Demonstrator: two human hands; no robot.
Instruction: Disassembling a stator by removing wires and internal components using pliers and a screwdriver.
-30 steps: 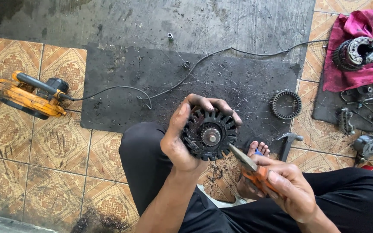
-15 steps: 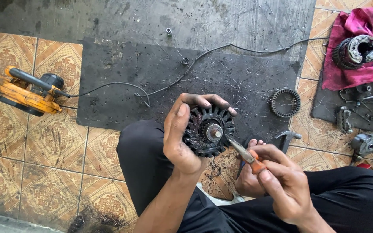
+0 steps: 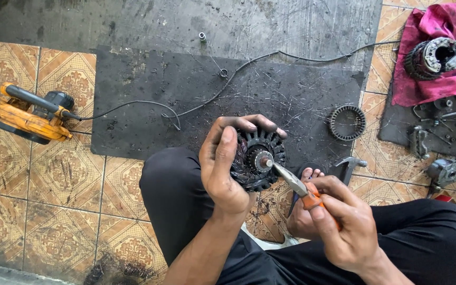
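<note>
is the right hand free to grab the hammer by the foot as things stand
Probably not at once: the right hand is closed around orange-handled pliers working at the rotor held in the left hand. The hammer itself lies uncovered nearby.

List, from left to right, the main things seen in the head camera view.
Orange power tool → left hand → black finned motor rotor → orange-handled pliers → right hand → ring-shaped toothed metal part → magenta cloth.

1. A round black toothed motor rotor [image 3: 257,158] with dark windings and a shiny metal hub at its centre, held up on edge, its face turned upward.
2. Slim grey-metal, orange-handled pliers [image 3: 296,184], lying slantwise, the tip touching the rotor's hub.
</note>
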